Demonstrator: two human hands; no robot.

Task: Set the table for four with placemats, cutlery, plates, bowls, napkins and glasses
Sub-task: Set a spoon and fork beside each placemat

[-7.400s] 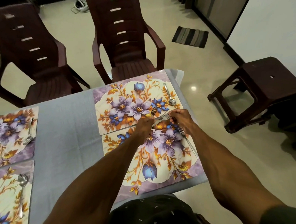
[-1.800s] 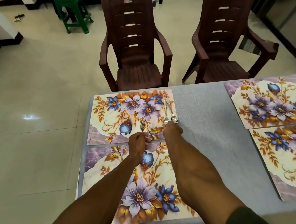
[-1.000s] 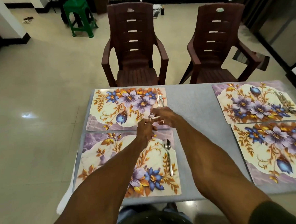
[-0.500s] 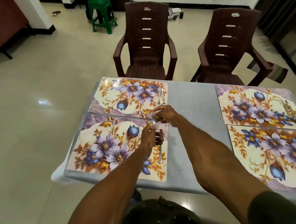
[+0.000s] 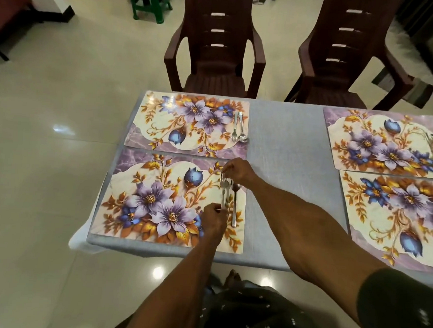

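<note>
Both hands have drawn back onto the near placemat [image 5: 158, 203]. Left hand [image 5: 213, 220] pinches the handle end of a fork [image 5: 223, 189]; right hand [image 5: 237, 168] pinches its tines from beyond. Just right of the left hand lies a spoon [image 5: 234, 205]. Beyond the right hand, another fork [image 5: 235, 128] and spoon [image 5: 242, 130] rest on the far placemat [image 5: 187, 122].

No readable text, labels, brands, numbers or signs anywhere in view.
</note>
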